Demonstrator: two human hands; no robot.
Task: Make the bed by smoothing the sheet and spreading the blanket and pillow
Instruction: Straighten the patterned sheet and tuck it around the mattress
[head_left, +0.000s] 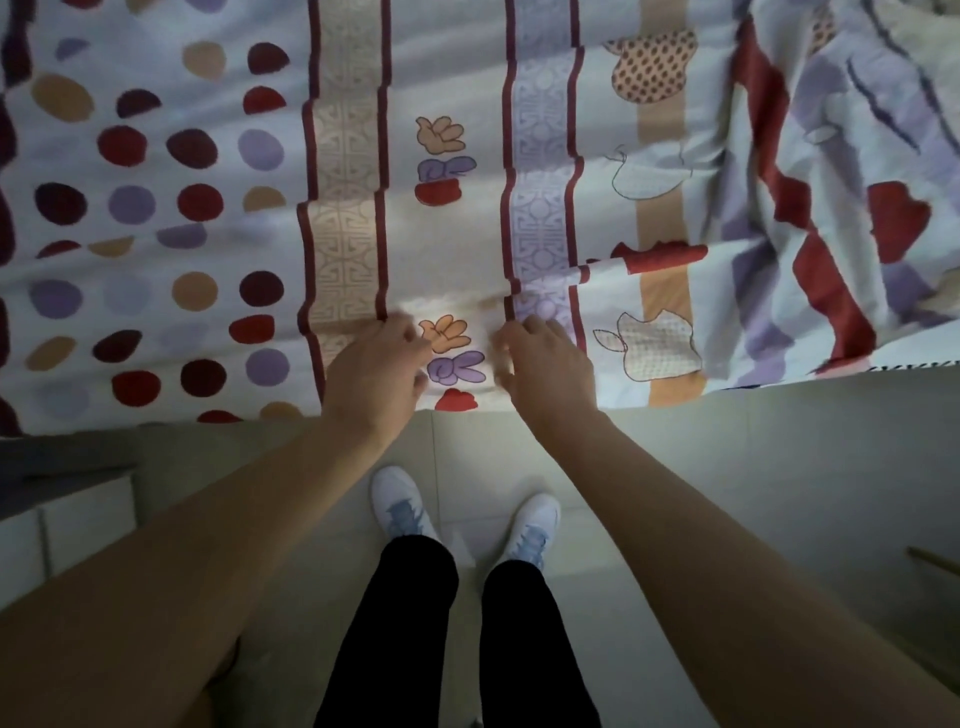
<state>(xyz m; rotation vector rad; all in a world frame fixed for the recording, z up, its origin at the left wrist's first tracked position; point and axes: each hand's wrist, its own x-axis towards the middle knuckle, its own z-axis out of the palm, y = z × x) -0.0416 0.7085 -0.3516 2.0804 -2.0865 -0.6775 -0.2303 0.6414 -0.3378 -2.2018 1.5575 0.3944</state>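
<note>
Sheet (447, 234) in left hand (378, 366), right hand (548, 364)

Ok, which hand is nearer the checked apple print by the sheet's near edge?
Right. The right hand is just left of the checked apple print, on the lilac stripe; the left hand is farther left, past the glove-shaped prints.

We look down on a tiled floor (831, 467) of pale, faintly glossy tiles, spread across the lower half from 3 o'clock round to 8 o'clock, with thin grout lines (433, 441) running through it. The light is dim, and a brighter patch lies on the tiles near the centre. At 8 o'clock a dark grey ledge (62, 467) juts in, with a white panel (83, 525) beneath it. At 4 o'clock, on the edge, a thin wooden strip (935, 564) shows.
</note>
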